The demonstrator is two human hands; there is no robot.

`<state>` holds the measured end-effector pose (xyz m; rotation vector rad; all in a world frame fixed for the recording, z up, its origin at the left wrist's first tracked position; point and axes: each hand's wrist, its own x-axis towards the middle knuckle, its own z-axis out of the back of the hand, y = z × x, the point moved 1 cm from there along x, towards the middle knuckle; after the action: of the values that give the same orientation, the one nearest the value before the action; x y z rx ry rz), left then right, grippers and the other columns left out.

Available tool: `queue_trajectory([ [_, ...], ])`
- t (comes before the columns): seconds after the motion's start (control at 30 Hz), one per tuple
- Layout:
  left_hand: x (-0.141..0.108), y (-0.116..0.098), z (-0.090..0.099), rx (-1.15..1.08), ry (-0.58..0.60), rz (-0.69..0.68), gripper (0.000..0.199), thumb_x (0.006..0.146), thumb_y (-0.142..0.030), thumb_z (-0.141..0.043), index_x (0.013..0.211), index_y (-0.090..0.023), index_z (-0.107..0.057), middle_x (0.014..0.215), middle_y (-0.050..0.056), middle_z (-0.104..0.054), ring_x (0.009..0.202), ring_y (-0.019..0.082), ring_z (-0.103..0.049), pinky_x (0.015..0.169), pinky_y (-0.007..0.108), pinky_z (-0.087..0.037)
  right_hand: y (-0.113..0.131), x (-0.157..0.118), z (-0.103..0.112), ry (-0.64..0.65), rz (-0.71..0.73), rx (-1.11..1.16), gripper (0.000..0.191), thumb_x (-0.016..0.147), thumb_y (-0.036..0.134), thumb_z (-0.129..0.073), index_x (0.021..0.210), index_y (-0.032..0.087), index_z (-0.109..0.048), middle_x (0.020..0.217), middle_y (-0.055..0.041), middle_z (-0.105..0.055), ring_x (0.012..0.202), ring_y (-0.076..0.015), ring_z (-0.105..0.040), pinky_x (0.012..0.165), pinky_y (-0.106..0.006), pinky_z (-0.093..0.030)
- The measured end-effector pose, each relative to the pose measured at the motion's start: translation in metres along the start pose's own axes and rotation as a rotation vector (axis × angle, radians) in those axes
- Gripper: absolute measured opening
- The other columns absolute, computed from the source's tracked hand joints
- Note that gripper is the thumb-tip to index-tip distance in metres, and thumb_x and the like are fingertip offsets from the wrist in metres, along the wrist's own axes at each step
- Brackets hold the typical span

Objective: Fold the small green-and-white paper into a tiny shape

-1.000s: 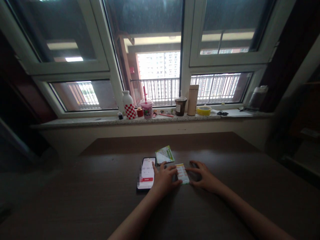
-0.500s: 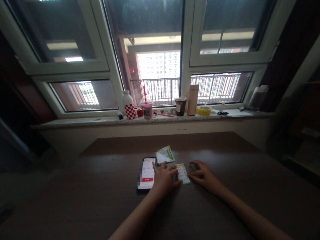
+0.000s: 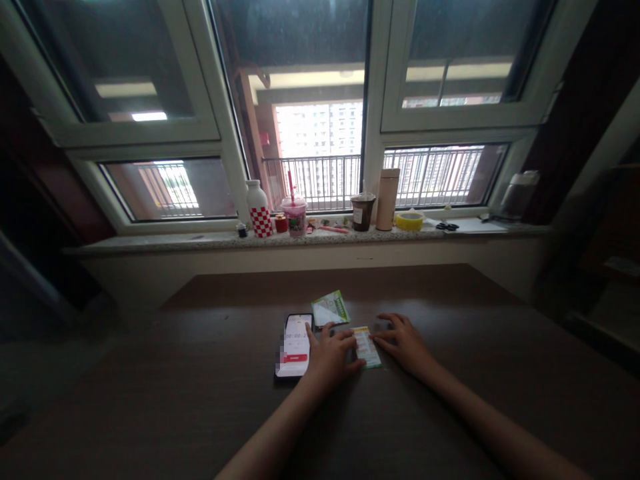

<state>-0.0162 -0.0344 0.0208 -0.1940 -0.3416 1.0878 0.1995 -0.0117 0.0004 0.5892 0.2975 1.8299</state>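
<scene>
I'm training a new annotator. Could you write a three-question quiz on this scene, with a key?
1. Which hand is nearer the phone?
2. True or false: the phone lies face down.
3. Fill in: the nearer card lies between the left hand and the ___.

Key:
1. The left hand.
2. False; it lies face up, its display lit.
3. Right hand.
</scene>
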Motion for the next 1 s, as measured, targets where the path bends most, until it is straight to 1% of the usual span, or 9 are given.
queue_trajectory([
  [0.2, -0.001, -0.002, 0.000, 0.016, 0.018, 0.022, 0.027, 0.076, -0.051, -0.068, 0.097, -0.034, -0.065, 0.133, -0.005, -0.058, 0.134, 0.036, -0.031, 0.099, 0.079, 0.011, 0.002, 0.014, -0.003, -0.020, -0.036, -0.026, 0.023, 0.087, 0.039, -0.056, 0.099, 0.034, -0.075, 0.130, -0.0049, -0.053, 0.123, -0.0290, -0.039, 0.102, -0.048, -0.037],
  [0.33, -0.001, -0.001, 0.000, 0.017, 0.005, 0.011, 0.026, 0.076, -0.052, -0.068, 0.095, -0.034, -0.065, 0.132, -0.006, -0.059, 0.134, 0.036, -0.031, 0.098, 0.080, 0.010, 0.003, 0.020, -0.005, -0.038, -0.055, -0.052, 0.023, 0.087, 0.039, -0.056, 0.100, 0.035, -0.074, 0.131, -0.0049, -0.053, 0.124, -0.0296, -0.039, 0.101, -0.047, -0.037],
  [0.4, -0.001, -0.001, 0.000, 0.018, 0.006, 0.011, 0.026, 0.076, -0.052, -0.068, 0.095, -0.034, -0.065, 0.132, -0.006, -0.059, 0.134, 0.036, -0.031, 0.098, 0.080, 0.010, 0.004, 0.020, -0.007, -0.052, -0.057, -0.059, 0.024, 0.088, 0.040, -0.055, 0.101, 0.035, -0.074, 0.129, -0.0054, -0.054, 0.123, -0.0298, -0.040, 0.100, -0.047, -0.038],
  [0.57, 0.000, -0.001, 0.001, 0.016, 0.016, 0.022, 0.027, 0.076, -0.053, -0.067, 0.096, -0.034, -0.066, 0.133, -0.005, -0.058, 0.134, 0.036, -0.031, 0.099, 0.079, 0.010, 0.004, 0.016, -0.011, -0.084, -0.004, -0.075, 0.026, 0.089, 0.041, -0.054, 0.104, 0.033, -0.073, 0.120, -0.0074, -0.057, 0.117, -0.0278, -0.045, 0.098, -0.044, -0.040],
  [0.63, 0.000, -0.001, 0.001, 0.015, 0.011, 0.024, 0.027, 0.076, -0.053, -0.067, 0.096, -0.034, -0.066, 0.132, -0.004, -0.058, 0.134, 0.036, -0.031, 0.099, 0.079, 0.010, 0.004, 0.014, -0.011, -0.099, -0.004, -0.066, 0.025, 0.089, 0.040, -0.055, 0.105, 0.032, -0.073, 0.120, -0.0078, -0.057, 0.116, -0.0270, -0.046, 0.098, -0.043, -0.040],
  [0.73, -0.001, -0.001, 0.001, 0.014, 0.004, 0.016, 0.027, 0.076, -0.052, -0.067, 0.097, -0.035, -0.065, 0.131, -0.005, -0.059, 0.133, 0.036, -0.031, 0.098, 0.081, 0.009, 0.003, 0.014, -0.011, -0.117, 0.007, -0.040, 0.023, 0.088, 0.037, -0.057, 0.101, 0.029, -0.074, 0.121, -0.0083, -0.056, 0.116, -0.0264, -0.047, 0.099, -0.042, -0.039],
  [0.8, -0.001, -0.002, 0.001, 0.020, 0.003, 0.014, 0.028, 0.076, -0.052, -0.067, 0.098, -0.035, -0.065, 0.132, -0.005, -0.059, 0.134, 0.037, -0.031, 0.099, 0.081, 0.008, 0.003, 0.015, -0.011, -0.110, 0.020, -0.027, 0.022, 0.087, 0.037, -0.058, 0.097, 0.029, -0.076, 0.119, -0.0081, -0.058, 0.115, -0.0266, -0.047, 0.099, -0.042, -0.039],
  [0.9, -0.001, -0.002, 0.001, 0.031, 0.012, 0.030, 0.029, 0.076, -0.053, -0.067, 0.100, -0.036, -0.065, 0.132, -0.004, -0.058, 0.134, 0.036, -0.031, 0.100, 0.079, 0.008, 0.003, 0.017, -0.010, -0.082, 0.003, -0.023, 0.019, 0.084, 0.038, -0.062, 0.090, 0.029, -0.077, 0.115, -0.0078, -0.060, 0.114, -0.0275, -0.047, 0.098, -0.043, -0.040],
  [1.0, -0.001, -0.003, 0.002, 0.031, 0.017, 0.035, 0.030, 0.076, -0.054, -0.066, 0.100, -0.036, -0.065, 0.132, -0.004, -0.058, 0.134, 0.036, -0.031, 0.100, 0.079, 0.009, 0.002, 0.020, -0.008, -0.043, -0.024, -0.022, 0.017, 0.080, 0.038, -0.065, 0.088, 0.030, -0.077, 0.116, -0.0068, -0.059, 0.115, -0.0279, -0.046, 0.098, -0.043, -0.040],
])
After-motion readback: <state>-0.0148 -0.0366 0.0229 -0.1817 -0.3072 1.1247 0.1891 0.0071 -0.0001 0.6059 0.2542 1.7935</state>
